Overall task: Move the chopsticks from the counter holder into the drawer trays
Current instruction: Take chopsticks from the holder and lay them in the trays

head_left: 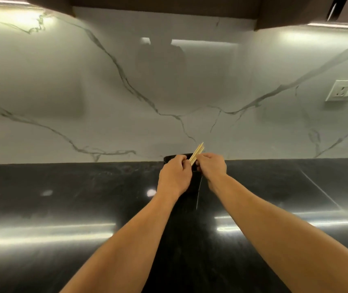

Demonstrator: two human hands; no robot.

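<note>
With the left hand [174,176] and right hand [212,167] both closed around the wooden chopsticks [197,154], the person should lift the bundle straight up from the black holder [169,158] beneath their fingers.

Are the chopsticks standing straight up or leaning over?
Leaning. The chopsticks tilt up toward the right, bunched between the left hand and right hand above the black holder.

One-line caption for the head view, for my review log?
Both hands gather a bundle of chopsticks above the black holder on a dark counter.
</note>
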